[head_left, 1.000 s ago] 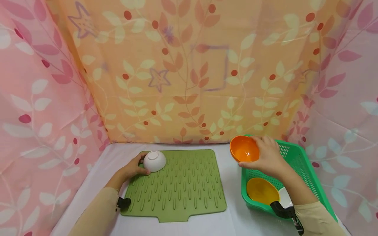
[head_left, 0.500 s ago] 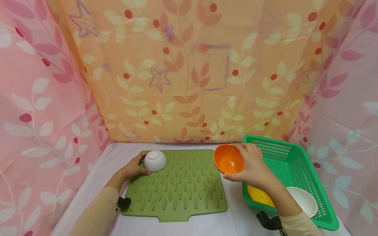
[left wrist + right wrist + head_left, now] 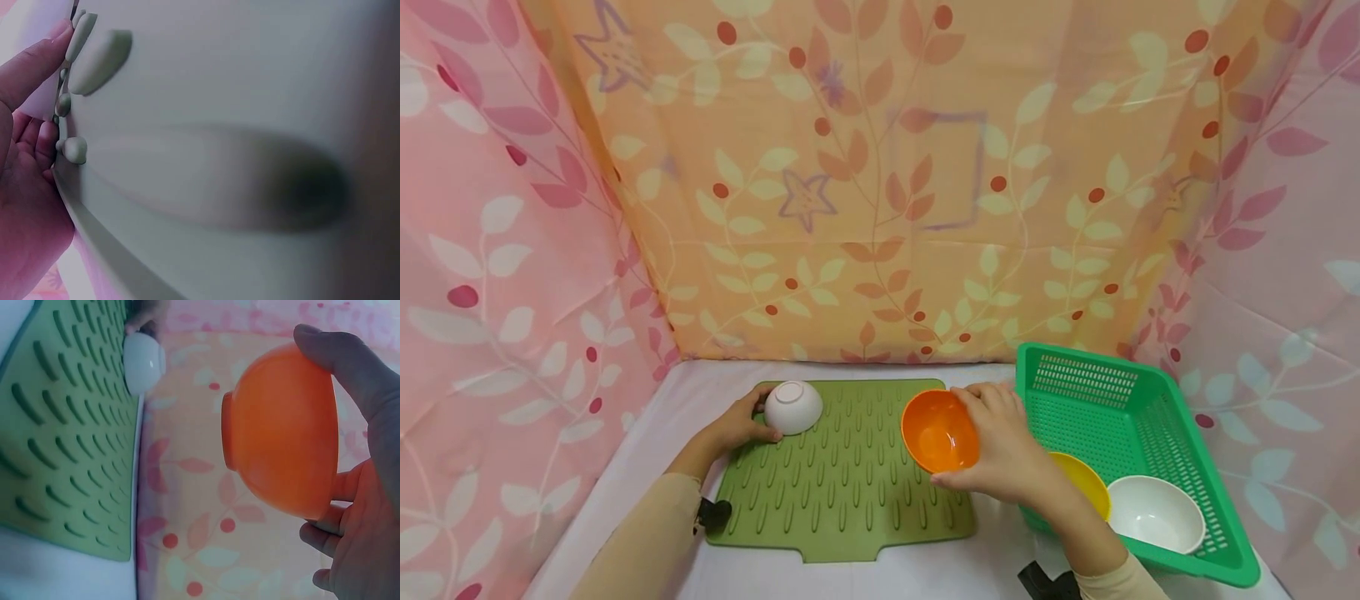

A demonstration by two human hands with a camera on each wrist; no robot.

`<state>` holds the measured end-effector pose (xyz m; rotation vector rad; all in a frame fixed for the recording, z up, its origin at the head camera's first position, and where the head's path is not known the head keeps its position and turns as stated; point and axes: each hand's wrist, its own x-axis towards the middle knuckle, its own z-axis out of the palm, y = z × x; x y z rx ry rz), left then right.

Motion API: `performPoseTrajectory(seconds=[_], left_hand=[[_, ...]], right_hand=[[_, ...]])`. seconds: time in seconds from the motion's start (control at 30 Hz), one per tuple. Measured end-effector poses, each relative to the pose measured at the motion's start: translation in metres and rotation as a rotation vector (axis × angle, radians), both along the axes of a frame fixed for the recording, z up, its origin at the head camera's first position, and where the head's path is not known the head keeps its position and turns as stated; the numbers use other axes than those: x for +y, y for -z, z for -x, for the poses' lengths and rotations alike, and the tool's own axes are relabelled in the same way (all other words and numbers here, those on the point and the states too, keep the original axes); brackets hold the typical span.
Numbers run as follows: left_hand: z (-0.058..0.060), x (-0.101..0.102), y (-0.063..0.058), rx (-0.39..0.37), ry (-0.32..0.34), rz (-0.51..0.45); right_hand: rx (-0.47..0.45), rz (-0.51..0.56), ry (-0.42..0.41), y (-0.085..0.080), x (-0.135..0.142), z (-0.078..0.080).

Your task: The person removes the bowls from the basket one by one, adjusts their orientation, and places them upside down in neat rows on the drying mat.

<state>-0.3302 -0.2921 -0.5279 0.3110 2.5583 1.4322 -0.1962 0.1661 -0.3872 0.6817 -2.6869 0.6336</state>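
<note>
A small white bowl (image 3: pixel 793 407) sits upside down at the back left corner of the green ridged mat (image 3: pixel 850 500). My left hand (image 3: pixel 737 429) holds it from the left, thumb in front and fingers behind. In the left wrist view, the thumb (image 3: pixel 37 72) lies along the bowl's side, close over the mat. My right hand (image 3: pixel 1000 446) grips an orange bowl (image 3: pixel 936 433) by its rim, above the right part of the mat. The orange bowl is tilted, its inside showing in the head view; the right wrist view shows its foot and outer wall.
On the right stands a green slotted basket (image 3: pixel 1213 467). Inside it are a yellow bowl (image 3: pixel 1086 483), partly hidden by my right forearm, and a white bowl (image 3: pixel 1157 512). Patterned cloth walls (image 3: pixel 850 275) enclose the back and both sides of the white-covered table (image 3: pixel 647 508).
My right hand has carried the orange bowl left and nearer, from over the basket to over the mat. More of the basket's bowls shows. The left hand stays on the white bowl.
</note>
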Motion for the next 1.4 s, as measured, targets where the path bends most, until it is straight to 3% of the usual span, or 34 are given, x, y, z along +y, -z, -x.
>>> performPoseTrajectory(seconds=[0.33,0.67,1.1,1.27,1.4], left_hand=[[0.000,0.000,0.000,-0.024,-0.014,0.008],[0.000,-0.002,0.000,-0.032,-0.023,0.002],[0.001,-0.006,0.001,0.015,-0.002,0.069],[0.002,-0.006,0.001,0.042,0.002,0.082],[0.000,-0.001,0.002,0.051,-0.034,0.080]], right_hand=[[-0.049,0.024,-0.038,0.018,-0.020,-0.015],[-0.173,0.086,-0.094,0.029,-0.034,-0.022],[-0.088,0.073,-0.200,0.053,-0.050,-0.019],[-0.110,0.064,-0.191,0.056,-0.053,-0.020],[-0.144,0.067,-0.188,0.057,-0.054,-0.021]])
